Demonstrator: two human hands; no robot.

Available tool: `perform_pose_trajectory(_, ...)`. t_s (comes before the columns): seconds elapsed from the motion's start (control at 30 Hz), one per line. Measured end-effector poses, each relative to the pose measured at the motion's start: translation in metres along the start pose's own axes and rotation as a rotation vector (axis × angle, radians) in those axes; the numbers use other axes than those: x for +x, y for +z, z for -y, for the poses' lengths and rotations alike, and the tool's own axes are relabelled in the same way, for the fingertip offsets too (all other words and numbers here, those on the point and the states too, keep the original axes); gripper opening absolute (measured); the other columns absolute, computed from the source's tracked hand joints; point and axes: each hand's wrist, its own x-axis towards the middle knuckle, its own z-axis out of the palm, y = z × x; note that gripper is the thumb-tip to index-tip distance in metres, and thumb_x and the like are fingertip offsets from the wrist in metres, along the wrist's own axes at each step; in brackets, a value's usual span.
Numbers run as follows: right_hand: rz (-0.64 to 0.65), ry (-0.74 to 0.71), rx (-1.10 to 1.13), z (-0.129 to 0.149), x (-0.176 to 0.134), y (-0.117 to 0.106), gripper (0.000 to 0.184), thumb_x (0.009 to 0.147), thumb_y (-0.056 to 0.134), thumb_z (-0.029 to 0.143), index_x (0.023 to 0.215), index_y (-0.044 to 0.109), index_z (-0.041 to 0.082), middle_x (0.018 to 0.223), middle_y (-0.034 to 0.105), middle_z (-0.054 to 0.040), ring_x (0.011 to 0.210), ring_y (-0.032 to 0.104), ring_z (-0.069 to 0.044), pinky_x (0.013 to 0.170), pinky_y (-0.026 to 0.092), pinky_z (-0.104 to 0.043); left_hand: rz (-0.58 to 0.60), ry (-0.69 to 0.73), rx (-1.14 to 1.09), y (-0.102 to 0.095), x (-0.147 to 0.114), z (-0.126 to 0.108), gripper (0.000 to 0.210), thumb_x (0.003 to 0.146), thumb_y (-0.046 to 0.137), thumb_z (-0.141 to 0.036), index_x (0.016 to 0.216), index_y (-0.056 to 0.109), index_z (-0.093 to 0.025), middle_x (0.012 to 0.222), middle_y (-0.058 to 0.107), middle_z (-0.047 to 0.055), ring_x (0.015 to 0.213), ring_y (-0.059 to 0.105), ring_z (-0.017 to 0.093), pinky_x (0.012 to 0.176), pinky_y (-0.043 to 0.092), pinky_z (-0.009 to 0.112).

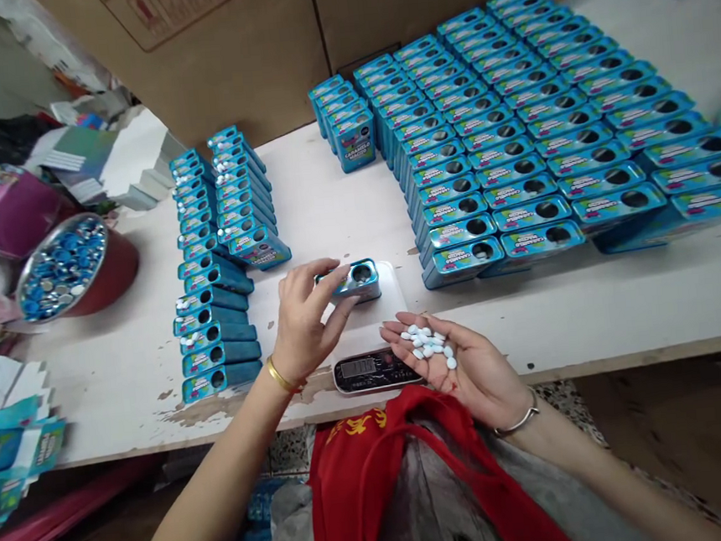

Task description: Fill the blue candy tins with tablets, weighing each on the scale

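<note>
A blue candy tin (pixel 364 277) with a round hole in its top stands on a small white kitchen scale (pixel 392 289). My left hand (pixel 309 313), a gold bangle at its wrist, has fingers and thumb around the tin's left end. In front of the scale's platform is a black panel with a display too blurred to read. Palm up and slightly cupped, my right hand (pixel 480 371) holds a small heap of white oval candies (pixel 426 340) just right of the scale. A silver bangle is on that wrist.
Rows of blue tins (pixel 514 152) fill the right side. Other tins (pixel 216 317) stand in two columns at left, several with white candies on top. A red bucket (pixel 108 267) holds blue and silver caps. Large cardboard boxes (pixel 242 70) stand behind; printed cartons lie at left.
</note>
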Motion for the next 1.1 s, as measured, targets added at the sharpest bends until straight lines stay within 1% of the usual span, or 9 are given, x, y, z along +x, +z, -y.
perform_pose_trajectory(0.07, 0.020, 0.004, 0.017, -0.002, 0.001, 0.001, 0.027, 0.090, 0.041, 0.016, 0.105, 0.060, 0.005, 0.098, 0.070, -0.0164, 0.093, 0.067, -0.021, 0.083, 0.055, -0.031, 0.048, 0.018, 0.035, 0.001, -0.001, -0.017, 0.028, 0.086, 0.056, -0.029, 0.112, 0.054, -0.021, 0.106, 0.059, 0.007, 0.095, 0.052, 0.020, 0.081, 0.037, 0.037)
perform_pose_trajectory(0.2, 0.071, -0.036, 0.093, -0.005, 0.002, 0.006, 0.023, 0.089, 0.042, 0.012, 0.090, 0.064, 0.009, 0.086, 0.071, -0.0078, 0.077, 0.068, -0.013, 0.084, 0.055, -0.029, 0.388, 0.063, -0.005, 0.008, -0.002, -0.043, 0.024, 0.091, 0.046, -0.035, 0.106, 0.058, -0.021, 0.094, 0.061, 0.004, 0.088, 0.051, 0.018, 0.078, 0.033, 0.035)
perform_pose_trajectory(0.27, 0.091, -0.050, 0.094, -0.006, 0.003, 0.009, 0.023, 0.088, 0.042, 0.011, 0.087, 0.065, 0.009, 0.086, 0.071, -0.0070, 0.077, 0.067, -0.012, 0.085, 0.055, -0.030, 0.424, 0.030, -0.025, 0.011, -0.003, -0.046, 0.022, 0.092, 0.044, -0.032, 0.104, 0.059, -0.022, 0.093, 0.061, 0.003, 0.088, 0.051, 0.018, 0.077, 0.032, 0.035)
perform_pose_trajectory(0.43, 0.091, -0.039, 0.057, -0.005, 0.002, 0.011, 0.023, 0.089, 0.041, 0.012, 0.087, 0.064, 0.009, 0.085, 0.071, -0.0067, 0.079, 0.068, -0.014, 0.088, 0.054, -0.034, 0.315, -0.010, -0.111, 0.005, 0.001, -0.043, 0.014, 0.089, 0.049, -0.027, 0.094, 0.059, -0.020, 0.090, 0.062, 0.001, 0.087, 0.053, 0.017, 0.079, 0.032, 0.035)
perform_pose_trajectory(0.57, 0.065, 0.002, -0.013, 0.000, 0.000, 0.011, 0.028, 0.090, 0.038, 0.015, 0.102, 0.062, 0.006, 0.100, 0.069, -0.0158, 0.095, 0.067, -0.021, 0.087, 0.054, -0.031, 0.004, -0.094, -0.149, -0.006, 0.011, -0.034, 0.008, 0.088, 0.054, -0.025, 0.090, 0.057, -0.019, 0.090, 0.062, 0.001, 0.089, 0.055, 0.015, 0.081, 0.035, 0.033)
perform_pose_trajectory(0.63, 0.025, -0.001, -0.028, 0.003, -0.002, 0.009, 0.030, 0.090, 0.038, 0.015, 0.109, 0.058, 0.004, 0.108, 0.067, -0.0199, 0.103, 0.063, -0.025, 0.088, 0.053, -0.031, -0.097, -0.123, -0.098, -0.007, 0.015, -0.026, 0.007, 0.087, 0.054, -0.025, 0.091, 0.057, -0.019, 0.091, 0.062, 0.002, 0.089, 0.056, 0.015, 0.083, 0.036, 0.033)
perform_pose_trajectory(0.8, -0.047, -0.075, -0.022, 0.011, -0.004, -0.001, 0.032, 0.089, 0.039, 0.013, 0.115, 0.054, 0.003, 0.115, 0.063, -0.0219, 0.110, 0.059, -0.027, 0.091, 0.051, -0.032, -0.018, -0.139, -0.012, -0.003, 0.014, -0.005, 0.012, 0.086, 0.056, -0.026, 0.097, 0.059, -0.021, 0.100, 0.062, 0.002, 0.095, 0.055, 0.017, 0.086, 0.037, 0.036)
perform_pose_trajectory(0.93, -0.084, -0.133, -0.012, 0.018, -0.004, -0.012, 0.031, 0.087, 0.040, 0.011, 0.114, 0.054, 0.004, 0.114, 0.064, -0.0204, 0.110, 0.058, -0.027, 0.091, 0.052, -0.033, -0.110, -0.210, -0.073, -0.009, 0.006, 0.006, 0.012, 0.087, 0.054, -0.024, 0.097, 0.059, -0.020, 0.099, 0.062, 0.003, 0.096, 0.056, 0.016, 0.087, 0.041, 0.034)
perform_pose_trajectory(1.1, -0.150, -0.173, 0.008, 0.024, -0.003, -0.020, 0.030, 0.086, 0.038, 0.009, 0.110, 0.056, 0.004, 0.109, 0.067, -0.0187, 0.109, 0.059, -0.027, 0.088, 0.054, -0.032, -0.106, -0.262, -0.119, -0.014, -0.002, 0.015, 0.010, 0.088, 0.053, -0.024, 0.094, 0.060, -0.020, 0.096, 0.061, 0.003, 0.094, 0.057, 0.015, 0.088, 0.044, 0.034)
